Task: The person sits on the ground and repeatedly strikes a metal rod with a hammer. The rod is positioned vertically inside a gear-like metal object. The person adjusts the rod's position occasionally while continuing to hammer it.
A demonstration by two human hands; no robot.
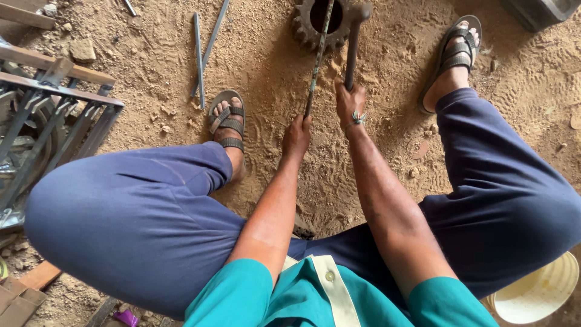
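Hands (324,121) hiding rod (319,57) ends

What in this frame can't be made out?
Head view only:
- Gear wheel: upper part cut off by the top edge.
- Thin rod in the left hand: far end runs out of frame.
- Hammer in the right hand: head blurred.
- Grey box: mostly cut off by the corner.
- White bucket: partly hidden by the knee.

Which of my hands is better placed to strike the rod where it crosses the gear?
Probably the right hand: it grips the hammer, whose head sits beside the gear. The left hand is closed on the thin rod, steadying it across the gear's hole.
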